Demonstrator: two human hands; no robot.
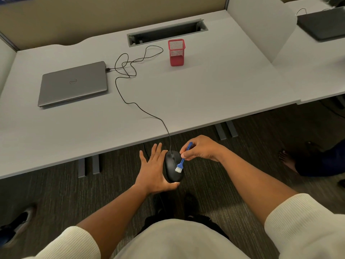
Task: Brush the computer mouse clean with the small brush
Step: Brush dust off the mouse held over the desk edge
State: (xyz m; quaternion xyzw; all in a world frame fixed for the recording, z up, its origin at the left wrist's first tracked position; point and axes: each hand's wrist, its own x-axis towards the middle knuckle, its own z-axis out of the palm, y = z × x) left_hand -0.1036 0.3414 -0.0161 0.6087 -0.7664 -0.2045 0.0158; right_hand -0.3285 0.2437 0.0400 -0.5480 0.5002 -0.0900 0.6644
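Note:
A black wired computer mouse point(171, 168) rests against the palm of my left hand point(153, 171), held in the air in front of the desk edge, above the carpet. The fingers of that hand are spread and its thumb hooks under the mouse's rear end. My right hand point(200, 148) pinches the blue handle of a small brush point(182, 160). The brush's white bristles touch the right side of the mouse's back. The mouse cable point(143, 111) runs up over the desk edge to a closed grey laptop point(73, 84).
A white desk point(205, 86) holds a red mesh pen cup point(176, 52) and a cable slot point(167, 32) behind it. A second laptop point(323, 23) lies on the neighbouring desk. Another person's bare feet point(288, 156) are at the right, a shoe point(20, 225) at the left.

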